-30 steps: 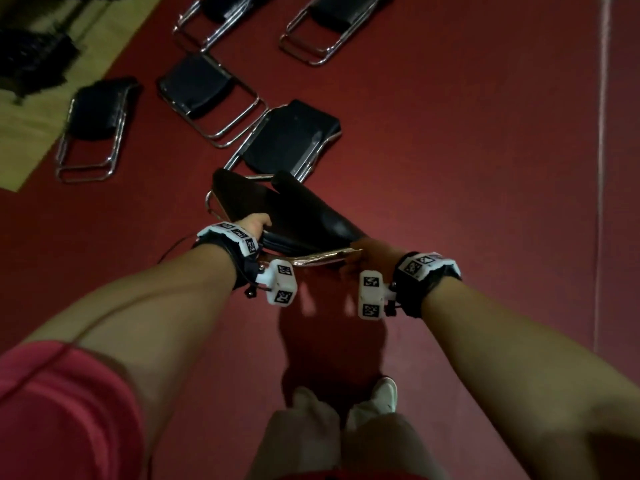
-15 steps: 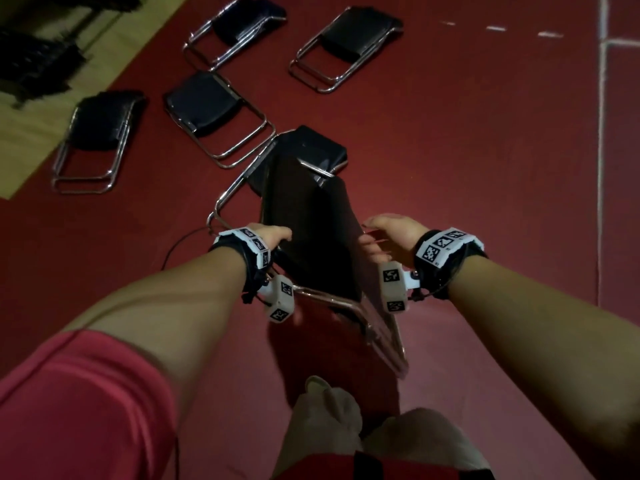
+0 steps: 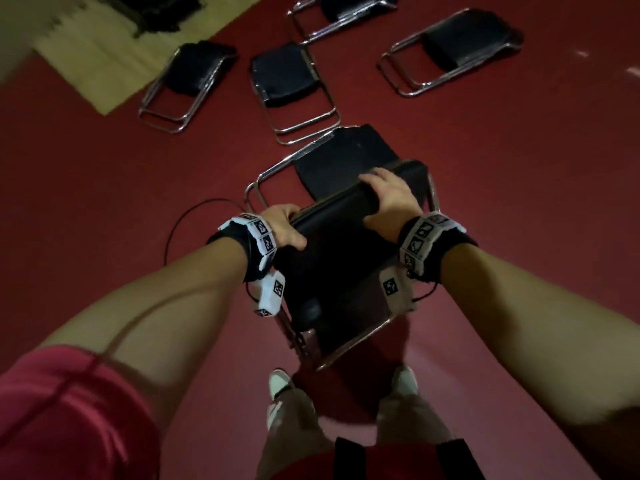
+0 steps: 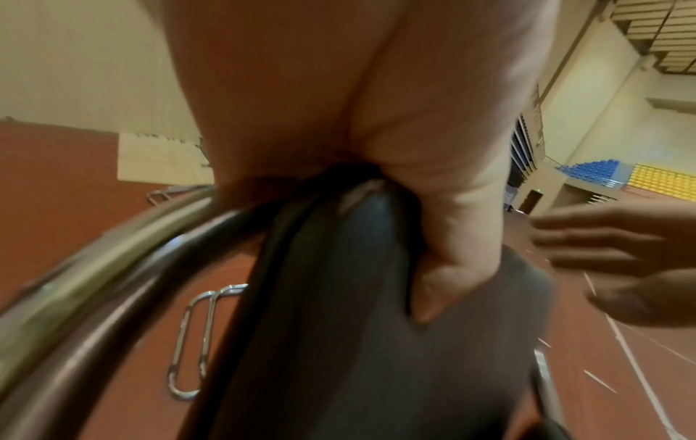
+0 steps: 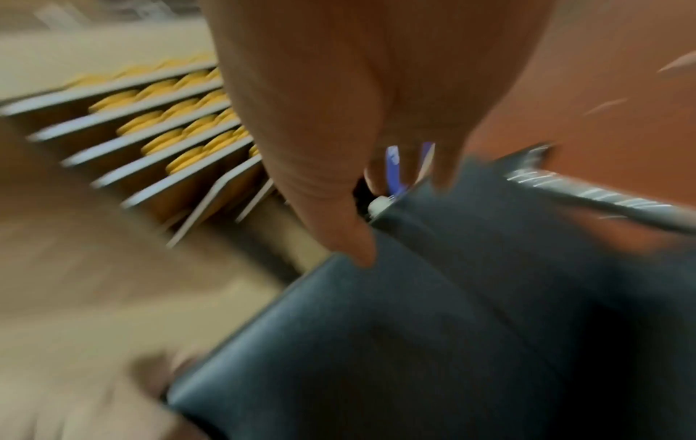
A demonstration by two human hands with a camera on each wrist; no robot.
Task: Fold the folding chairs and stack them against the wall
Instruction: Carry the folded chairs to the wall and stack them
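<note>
Head view: left hand (image 3: 282, 230) and right hand (image 3: 389, 199) both clamp the top edge of a folded black chair (image 3: 332, 268) held above the red floor (image 3: 519, 188), best carried level and clear of folded chairs (image 3: 294, 84) lying nearby.

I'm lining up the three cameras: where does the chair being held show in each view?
Head: held chair at centre, left hand and right hand on its top edge.
Left wrist: its dark pad fills the lower middle.
Right wrist: lower right, blurred.
Shared landmark: the red floor.
</note>
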